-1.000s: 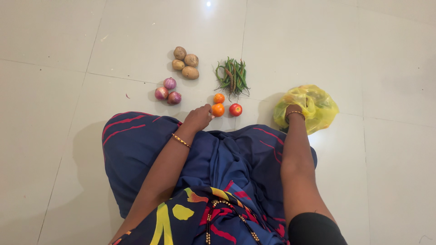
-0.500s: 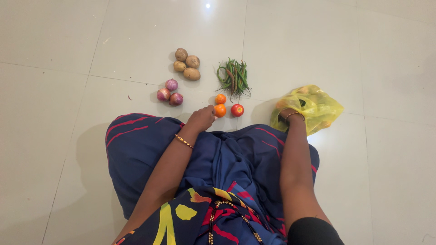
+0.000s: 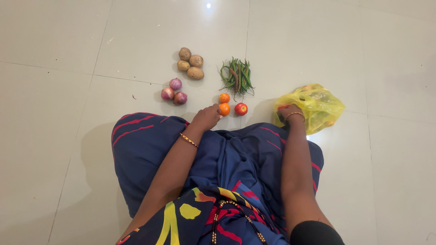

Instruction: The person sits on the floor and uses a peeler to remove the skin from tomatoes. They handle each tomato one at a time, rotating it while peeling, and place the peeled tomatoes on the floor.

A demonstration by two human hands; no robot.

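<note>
Down on the tiled floor (image 3: pixel 59 90), the left hand (image 3: pixel 206 118) is reaching forward over the knee, its fingertips touching an orange tomato (image 3: pixel 224 109); whether that grip is closing on it cannot be told. A smaller orange tomato (image 3: pixel 224 98) is lying just behind, and a red tomato (image 3: pixel 241 109) just to the right. The right hand (image 3: pixel 288 112) is stretching out straight at the mouth of a crumpled yellow plastic bag (image 3: pixel 320 106), fingers curling on something red at the bag's edge; how firmly it grips cannot be told. Both wrists are wearing gold bangles. Behind the tomatoes, a bunch of green chillies (image 3: pixel 237 78) is lying fanned out; three red onions (image 3: pixel 174 91) are sitting to the left, four potatoes (image 3: pixel 191 63) beyond them. A blue patterned garment (image 3: pixel 136 149) is covering the lap. Bare tiles are spreading wide on all sides.
</note>
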